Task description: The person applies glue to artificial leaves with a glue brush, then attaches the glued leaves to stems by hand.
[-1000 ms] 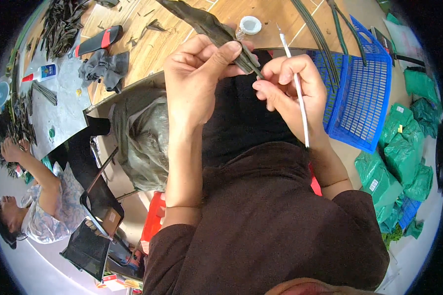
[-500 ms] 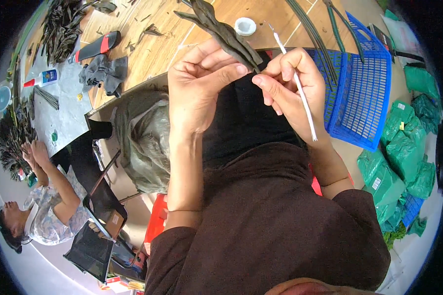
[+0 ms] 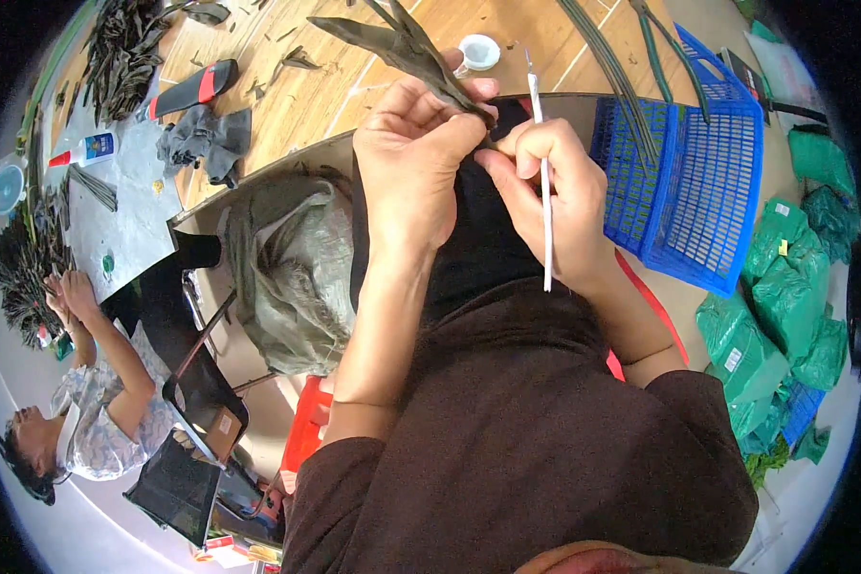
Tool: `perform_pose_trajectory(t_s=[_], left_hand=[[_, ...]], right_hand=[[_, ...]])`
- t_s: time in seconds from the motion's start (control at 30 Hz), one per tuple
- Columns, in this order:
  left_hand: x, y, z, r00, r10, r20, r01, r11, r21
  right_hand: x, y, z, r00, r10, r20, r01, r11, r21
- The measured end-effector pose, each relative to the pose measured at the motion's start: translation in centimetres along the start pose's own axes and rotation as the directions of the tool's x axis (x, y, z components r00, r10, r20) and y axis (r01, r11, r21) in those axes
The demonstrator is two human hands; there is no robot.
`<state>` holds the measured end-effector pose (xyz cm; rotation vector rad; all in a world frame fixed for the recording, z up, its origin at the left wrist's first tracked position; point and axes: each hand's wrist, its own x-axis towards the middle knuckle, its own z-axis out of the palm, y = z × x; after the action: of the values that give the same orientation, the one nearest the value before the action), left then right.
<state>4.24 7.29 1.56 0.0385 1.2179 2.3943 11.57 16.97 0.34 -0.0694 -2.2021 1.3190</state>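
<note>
Left hand: the left hand (image 3: pixel 413 163) is held raised over the lap, its fingertips pinched closed on the base of the dark leaf cluster (image 3: pixel 392 43).
Right hand: the right hand (image 3: pixel 545 206) is closed around a thin white stick (image 3: pixel 542 172), which is held nearly upright; its thumb and forefinger also meet the cluster's base, just beside the left fingertips.
Location of workpiece: the dark leaf cluster is held in the air between both hands, with its pointed blades fanned up and to the left, above the wooden table (image 3: pixel 306 86).
Handling: the cluster is judged light and thin, with flexible blades that are likely to crease or tear if squeezed hard. The stick is judged light and stiff.
Grip point: the bunched base is judged the best hold, since the blades are gathered there; the free tips are best left untouched.
Surroundings: a blue plastic basket (image 3: pixel 698 191) is seen near the right hand; a small white lid (image 3: pixel 478 50) lies on the table beyond the hands.
Other person: another person (image 3: pixel 86 402) is seated at the lower left, well apart.
</note>
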Motion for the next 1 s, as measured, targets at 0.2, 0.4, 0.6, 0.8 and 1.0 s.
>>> perform_pose_trajectory(t_s=[0.2,0.4,0.6,0.8,1.0], left_hand=[[0.1,1.1,-1.1,0.996,-0.078,0.041,0.072,0.990,0.125],[0.2,0.6,-1.8,0.996,-0.085,0.008,0.084,0.989,0.120],[0.4,0.8,-1.8,0.997,-0.054,0.061,0.047,0.992,0.116],[1.1,0.0,-2.1,0.999,0.030,-0.020,-0.028,0.996,0.087],[1.7,0.4,-3.2,0.999,-0.013,-0.053,0.014,1.000,0.026]], right_hand=[[0.4,0.2,-0.3,0.974,0.226,-0.030,-0.216,0.956,0.199],[0.1,0.3,0.1,0.979,0.202,-0.015,-0.195,0.962,0.192],[0.0,0.5,0.4,0.983,0.183,-0.010,-0.179,0.971,0.157],[-0.5,1.2,1.2,0.987,0.117,0.112,-0.128,0.987,0.100],[1.4,0.9,-0.3,0.975,0.221,0.038,-0.215,0.871,0.442]])
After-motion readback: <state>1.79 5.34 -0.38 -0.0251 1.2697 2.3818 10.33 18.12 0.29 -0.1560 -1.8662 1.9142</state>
